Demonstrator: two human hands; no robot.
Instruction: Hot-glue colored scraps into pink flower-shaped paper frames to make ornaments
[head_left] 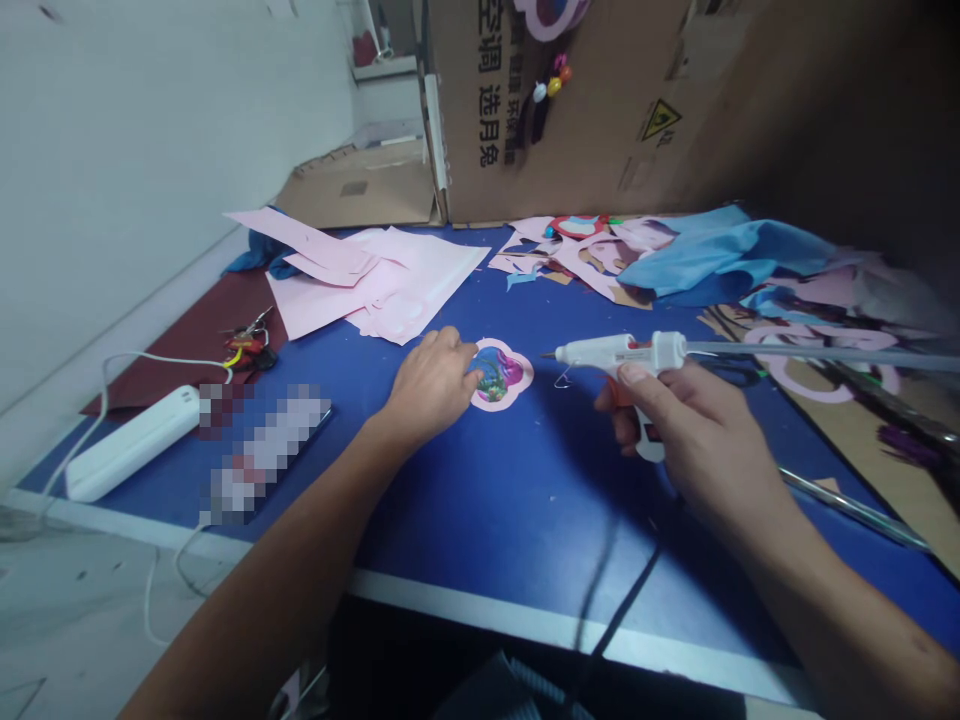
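Observation:
My right hand (690,420) is wrapped round a white hot glue gun (619,352), its nozzle pointing left and a finger at the orange trigger. A long clear glue stick (780,350) runs out of its back. Just right of the nozzle's underside hangs a thin glue strand (562,378). My left hand (439,385) has its fingers closed at the left edge of a pink flower-shaped cutout (517,397) with a colourful green and purple centre. The cutout lies on the blue tabletop (480,500), and a gap separates it from the nozzle.
Pink sheets (390,280) lie at the back left, near scissors (255,340). A white power strip (135,440) and a blurred-out phone-like object (266,460) are at left. Blue fabric (720,255) and scraps fill the back right, before a large cardboard box (600,130). A metal rod (855,508) lies right.

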